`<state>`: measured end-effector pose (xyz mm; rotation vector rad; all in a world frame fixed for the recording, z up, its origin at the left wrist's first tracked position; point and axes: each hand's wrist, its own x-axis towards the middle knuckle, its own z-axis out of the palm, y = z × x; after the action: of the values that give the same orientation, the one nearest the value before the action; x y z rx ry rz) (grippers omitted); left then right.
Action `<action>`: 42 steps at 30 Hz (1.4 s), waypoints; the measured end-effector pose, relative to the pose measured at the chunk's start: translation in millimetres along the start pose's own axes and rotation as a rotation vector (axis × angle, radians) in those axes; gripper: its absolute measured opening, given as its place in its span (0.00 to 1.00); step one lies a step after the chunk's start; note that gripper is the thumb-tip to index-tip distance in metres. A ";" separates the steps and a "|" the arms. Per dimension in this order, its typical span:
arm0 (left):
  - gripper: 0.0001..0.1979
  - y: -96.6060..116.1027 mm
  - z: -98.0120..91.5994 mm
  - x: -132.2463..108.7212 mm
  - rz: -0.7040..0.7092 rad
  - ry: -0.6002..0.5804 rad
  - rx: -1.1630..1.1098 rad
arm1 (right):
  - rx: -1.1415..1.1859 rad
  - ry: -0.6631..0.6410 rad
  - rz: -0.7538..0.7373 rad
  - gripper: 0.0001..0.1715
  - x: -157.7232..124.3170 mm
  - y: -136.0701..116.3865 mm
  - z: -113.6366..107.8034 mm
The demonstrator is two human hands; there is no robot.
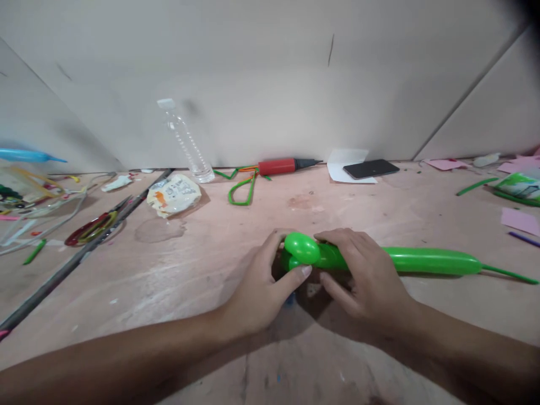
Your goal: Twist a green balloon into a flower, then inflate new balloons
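Observation:
A long green modelling balloon (434, 261) lies crosswise between my hands, its thin uninflated tail pointing right. Its left end is twisted into short bubbles. My left hand (265, 281) is closed round these bubbles, thumb in front and fingers behind. Just right of the twist, my right hand (367, 273) curves over the straight part, its fingers on top and the thumb below. The fingertips behind the balloon are partly hidden.
Along the wall stand or lie a clear plastic bottle (188, 143), a red balloon pump (278, 166) and a phone (371, 169) on white paper. Left are a crumpled wrapper (174, 196) and scissors (97, 225) near a dark seam. Pink paper (520, 220) lies right.

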<state>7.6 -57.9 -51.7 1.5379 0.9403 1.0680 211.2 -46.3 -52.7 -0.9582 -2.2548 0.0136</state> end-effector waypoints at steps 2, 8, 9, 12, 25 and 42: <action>0.12 -0.3 0.6 0.4 -0.004 -0.016 -0.046 | 0.062 -0.011 -0.016 0.29 -0.9 -0.5 -2.3; 0.10 -1.9 -0.4 -1.0 -0.006 -0.044 -0.045 | 0.194 -0.047 -0.205 0.43 -1.8 -1.7 -4.7; 0.09 -2.1 -0.5 -1.5 0.003 -0.062 -0.026 | 0.207 -0.057 -0.231 0.42 -1.7 -2.0 -4.1; 0.07 -1.5 -0.7 -3.4 0.045 -0.110 0.038 | 0.236 -0.050 -0.236 0.40 -2.3 -2.4 -1.0; 0.06 0.2 1.5 -2.7 -0.115 -0.064 -0.136 | 0.348 0.085 0.029 0.21 -1.1 -4.0 3.2; 0.12 2.1 1.3 0.2 -0.048 -0.022 0.025 | 0.227 0.033 -0.019 0.28 -0.6 -7.2 -2.6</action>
<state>9.0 -58.5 -49.7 1.5364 0.9743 1.0071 208.4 -52.6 -49.2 -0.8104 -2.1763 0.2382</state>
